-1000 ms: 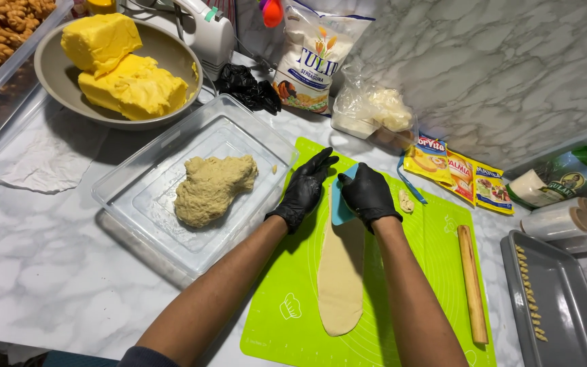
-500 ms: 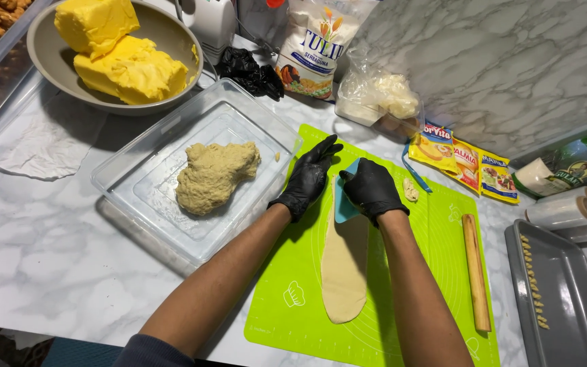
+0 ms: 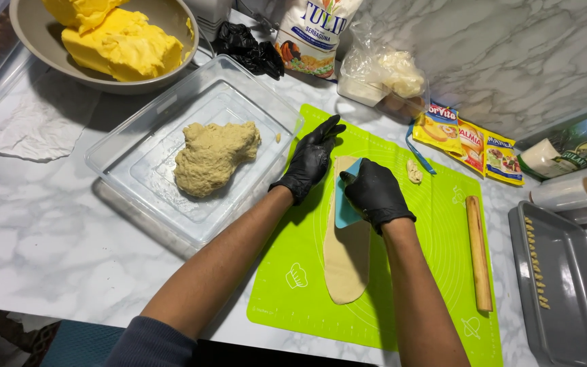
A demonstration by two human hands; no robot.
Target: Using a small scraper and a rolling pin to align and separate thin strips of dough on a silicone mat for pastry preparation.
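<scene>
Surface: white marbled counter [image 3: 42, 224], matching marbled wall at upper right.
Mat: green silicone mat [image 3: 436, 272], centre-right, bearing a rolled dough strip [image 3: 346, 258].
Right hand [image 3: 375, 194]: gloved, clenched on a blue scraper [image 3: 344, 212] pressed onto the strip.
Left hand [image 3: 310, 160]: released, flat on the mat beside the strip.
Upper left: clear tray [image 3: 130, 160] with dough lump [image 3: 213, 155].

A white marble counter [image 3: 42, 224] fills the left of the frame; a matching marble wall [image 3: 497, 54] rises at upper right.
</scene>
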